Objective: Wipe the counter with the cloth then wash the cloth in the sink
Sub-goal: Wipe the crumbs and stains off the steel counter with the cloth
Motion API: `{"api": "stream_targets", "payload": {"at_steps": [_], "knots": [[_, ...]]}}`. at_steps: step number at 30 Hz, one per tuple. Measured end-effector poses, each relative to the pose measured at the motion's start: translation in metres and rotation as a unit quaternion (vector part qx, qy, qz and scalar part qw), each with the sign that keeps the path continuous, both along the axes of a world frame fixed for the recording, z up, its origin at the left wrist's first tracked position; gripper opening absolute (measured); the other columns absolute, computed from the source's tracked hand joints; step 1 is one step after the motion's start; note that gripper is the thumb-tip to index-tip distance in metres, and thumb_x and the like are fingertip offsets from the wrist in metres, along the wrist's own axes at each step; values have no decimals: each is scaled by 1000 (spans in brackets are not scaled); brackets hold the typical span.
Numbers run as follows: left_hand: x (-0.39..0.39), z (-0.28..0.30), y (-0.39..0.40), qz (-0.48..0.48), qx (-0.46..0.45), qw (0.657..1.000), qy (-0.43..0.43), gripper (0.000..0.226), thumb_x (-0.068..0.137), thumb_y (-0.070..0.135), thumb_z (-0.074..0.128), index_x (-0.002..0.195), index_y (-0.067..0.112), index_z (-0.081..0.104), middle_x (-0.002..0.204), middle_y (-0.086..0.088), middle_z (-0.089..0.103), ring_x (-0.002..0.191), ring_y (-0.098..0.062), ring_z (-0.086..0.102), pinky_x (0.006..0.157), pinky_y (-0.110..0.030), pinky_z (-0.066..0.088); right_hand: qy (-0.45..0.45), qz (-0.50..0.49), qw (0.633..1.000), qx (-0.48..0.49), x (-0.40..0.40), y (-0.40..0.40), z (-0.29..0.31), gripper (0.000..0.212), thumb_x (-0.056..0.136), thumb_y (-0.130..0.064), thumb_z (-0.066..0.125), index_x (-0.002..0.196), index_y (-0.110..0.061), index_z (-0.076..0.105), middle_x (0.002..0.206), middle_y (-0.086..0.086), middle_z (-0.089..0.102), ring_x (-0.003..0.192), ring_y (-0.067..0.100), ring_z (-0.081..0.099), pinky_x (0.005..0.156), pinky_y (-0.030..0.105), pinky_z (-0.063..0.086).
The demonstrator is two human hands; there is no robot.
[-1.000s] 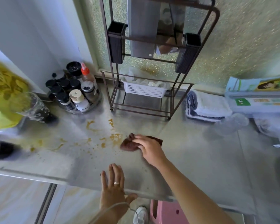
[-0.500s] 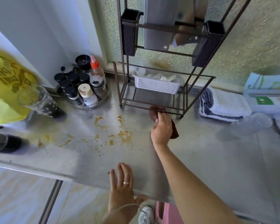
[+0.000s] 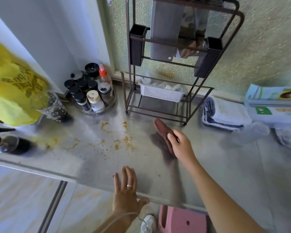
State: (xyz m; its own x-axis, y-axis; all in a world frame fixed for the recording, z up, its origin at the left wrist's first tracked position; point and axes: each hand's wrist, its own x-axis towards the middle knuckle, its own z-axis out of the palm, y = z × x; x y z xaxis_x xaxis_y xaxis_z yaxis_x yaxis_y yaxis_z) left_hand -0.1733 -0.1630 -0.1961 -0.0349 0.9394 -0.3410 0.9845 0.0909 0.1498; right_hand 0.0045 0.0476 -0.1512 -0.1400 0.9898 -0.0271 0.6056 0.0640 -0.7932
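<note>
Cloth [image 3: 163, 132], dark red and bunched, lies on the steel desk [image 3: 217, 165] just in front of the wire rack [image 3: 158, 105], right of the yellow-brown spill [image 3: 121, 138]. The right hand [image 3: 181, 145] grips it, fingers [image 3: 172, 136] curled over it. The left hand [image 3: 124, 190] rests flat at the desk's near edge, fingers straight and together.

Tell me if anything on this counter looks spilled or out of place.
Yes: yellow-brown sauce splatters are smeared and dotted over the steel counter, left of the cloth the right hand holds. A glass at the left lies tipped over.
</note>
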Motion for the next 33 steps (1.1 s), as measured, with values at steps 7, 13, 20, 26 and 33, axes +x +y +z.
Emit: {"api": "stream_targets", "payload": {"at_steps": [7, 13, 20, 26, 33], "knots": [[0, 1, -1, -17, -20, 998, 52, 132, 69, 87, 51, 145, -17, 23, 154, -34, 16, 145, -49, 5, 115, -71, 9, -57, -94, 991, 79, -65, -25, -58, 28, 97, -9, 58, 122, -9, 71, 142, 13, 61, 138, 30, 50, 113, 42, 41], [1, 1, -2, -19, -31, 997, 75, 126, 77, 87, 24, 149, -15, 8, 156, -30, 5, 146, -46, -4, 116, -70, 0, -45, -8, 995, 91, -149, -5, -58, 31, 90, -7, 60, 118, -11, 73, 140, 13, 62, 136, 31, 54, 109, 44, 44], [-1, 14, -7, -38, -19, 996, 84, 123, 82, 87, 16, 148, -11, -18, 158, -28, -15, 144, -45, -23, 114, -67, -14, -41, 236, 967, 86, -146, -15, -51, 29, 90, -5, 62, 115, -11, 75, 139, 6, 64, 136, 22, 54, 112, 42, 43], [-7, 37, -2, -40, -38, 996, 70, 114, 85, 83, 22, 148, -8, -9, 161, -30, 3, 151, -43, -5, 115, -67, -9, -41, 341, 939, 7, -99, -39, -33, 31, 94, -2, 61, 118, -18, 73, 145, -3, 59, 143, 7, 43, 121, 28, 30], [-48, 49, -14, 4, -49, 997, 56, 90, 68, 73, 68, 119, -2, 64, 127, -26, 56, 119, -42, 46, 103, -66, 33, -103, 355, 928, 38, -61, -71, -22, 40, 93, -16, 69, 132, -26, 68, 150, -7, 53, 145, 3, 38, 120, 14, 18]]}}
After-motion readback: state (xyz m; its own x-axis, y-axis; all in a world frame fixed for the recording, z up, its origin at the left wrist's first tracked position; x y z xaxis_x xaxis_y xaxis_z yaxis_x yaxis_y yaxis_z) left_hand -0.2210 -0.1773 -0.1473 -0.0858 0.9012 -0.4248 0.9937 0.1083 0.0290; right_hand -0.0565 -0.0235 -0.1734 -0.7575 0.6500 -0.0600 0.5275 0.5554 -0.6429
